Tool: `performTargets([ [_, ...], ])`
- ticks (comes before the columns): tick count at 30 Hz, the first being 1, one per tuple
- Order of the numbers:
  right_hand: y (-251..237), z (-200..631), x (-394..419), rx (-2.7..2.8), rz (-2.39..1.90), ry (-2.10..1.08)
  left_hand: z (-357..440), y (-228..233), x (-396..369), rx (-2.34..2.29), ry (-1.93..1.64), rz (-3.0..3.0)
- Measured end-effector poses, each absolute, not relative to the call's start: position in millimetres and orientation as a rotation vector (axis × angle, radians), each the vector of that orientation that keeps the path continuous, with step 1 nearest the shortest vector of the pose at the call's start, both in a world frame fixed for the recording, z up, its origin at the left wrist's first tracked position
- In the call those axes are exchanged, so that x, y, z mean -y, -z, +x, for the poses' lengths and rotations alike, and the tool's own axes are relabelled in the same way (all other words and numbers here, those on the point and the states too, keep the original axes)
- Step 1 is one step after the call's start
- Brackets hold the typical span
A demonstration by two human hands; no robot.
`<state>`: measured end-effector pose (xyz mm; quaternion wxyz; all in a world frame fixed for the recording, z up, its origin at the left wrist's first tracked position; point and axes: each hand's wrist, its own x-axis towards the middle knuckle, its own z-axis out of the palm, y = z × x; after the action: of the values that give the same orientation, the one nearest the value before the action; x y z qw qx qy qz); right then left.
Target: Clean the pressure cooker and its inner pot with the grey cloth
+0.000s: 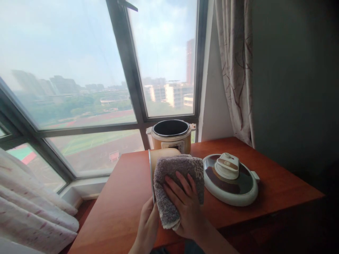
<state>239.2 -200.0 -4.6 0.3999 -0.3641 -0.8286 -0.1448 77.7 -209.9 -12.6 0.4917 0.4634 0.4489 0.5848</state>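
Beyond the hands, at the far edge of the desk [127, 197] by the window, stands the pressure cooker base [172, 138]; its lid is off and its dark cavity shows nothing inside. The inner pot [160, 155] is out of it, held on its side just in front of the base, with its rim facing left; what shows of its wall is pale and its inside is turned away from view. A grey towel [176, 176] is draped over the pot's wall and hangs down toward the person.

The left hand [148, 222] comes up from below and grips the pot's rim at its lower edge, fingers curled round the metal. The right hand [186, 203] lies flat on the towel with fingers spread and pointing up and left, pressing the cloth against the pot; it is open, its palm on the towel.

Just right of the right hand, the cooker lid [230, 178] lies flat on the desk, handle up, close to the towel's edge. A patterned curtain [235, 70] hangs further right.
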Motion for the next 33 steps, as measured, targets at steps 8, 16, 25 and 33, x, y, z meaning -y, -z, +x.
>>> performTargets([
  [8, 38, 257, 224, 2.171, -0.711, 0.616, 77, -64, 201, -1.029, -1.151, 0.802],
  [16, 37, 257, 209, 2.083, -0.733, 0.370, 74, -73, 180, -0.947, -1.128, 0.855],
  [25, -36, 250, 153, 1.885, -0.828, 0.061, 82, 0, 203, -1.145, -1.300, 1.156],
  [33, -56, 233, 139, 1.928, -0.938, 0.058, 82, 41, 202, -1.193, -1.329, 1.345],
])
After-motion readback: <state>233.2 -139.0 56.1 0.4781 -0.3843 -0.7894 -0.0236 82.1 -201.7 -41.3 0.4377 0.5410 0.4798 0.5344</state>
